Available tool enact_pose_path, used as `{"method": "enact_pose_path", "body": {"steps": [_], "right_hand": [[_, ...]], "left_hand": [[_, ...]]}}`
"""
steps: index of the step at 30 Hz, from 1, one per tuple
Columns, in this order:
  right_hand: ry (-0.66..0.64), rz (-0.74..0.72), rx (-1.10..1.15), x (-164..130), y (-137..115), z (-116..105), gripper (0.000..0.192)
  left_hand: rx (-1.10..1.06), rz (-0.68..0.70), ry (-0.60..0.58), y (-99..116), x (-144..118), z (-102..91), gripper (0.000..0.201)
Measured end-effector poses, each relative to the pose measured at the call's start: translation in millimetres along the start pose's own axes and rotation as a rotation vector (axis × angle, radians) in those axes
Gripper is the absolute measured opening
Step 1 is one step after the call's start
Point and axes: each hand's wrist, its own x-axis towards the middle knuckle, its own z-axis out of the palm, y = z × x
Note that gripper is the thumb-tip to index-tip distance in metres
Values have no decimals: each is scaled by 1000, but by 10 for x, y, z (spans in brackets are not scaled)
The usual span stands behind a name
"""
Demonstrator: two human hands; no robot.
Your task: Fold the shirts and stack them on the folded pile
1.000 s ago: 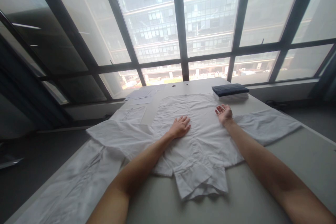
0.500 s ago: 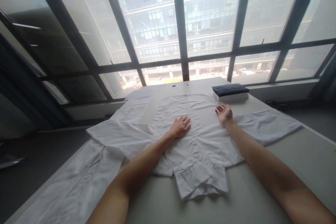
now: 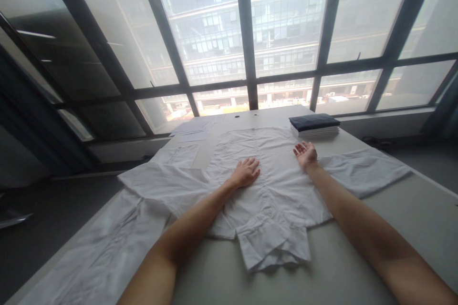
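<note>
A white shirt lies spread on the table, its collar toward me and its sleeves out to both sides. My left hand rests flat, palm down, on the middle of the shirt, fingers stretched out. Over the shirt's right side is my right hand, turned palm up with its fingers loosely curled and apart. Nothing shows in either hand. The shirt's left sleeve overlaps other white cloth along the table's left side.
A dark blue folded cloth lies on a white stack at the far right of the table. Papers lie at the far left. Large windows stand behind the table.
</note>
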Motion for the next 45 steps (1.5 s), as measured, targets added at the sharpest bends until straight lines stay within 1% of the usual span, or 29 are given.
{"method": "enact_pose_path", "body": {"steps": [8,17,45], "right_hand": [[1,-3,-2,-5,0,2,32],[0,-7,-5,-7,2,3,32],[-9,2,-1,-26,-10,9,32]], "left_hand": [[3,2,8,2,-5,0,57],[4,-10,-13,12,-9,-24,56],[-8,-1,-1,0,-8,-13,56]]}}
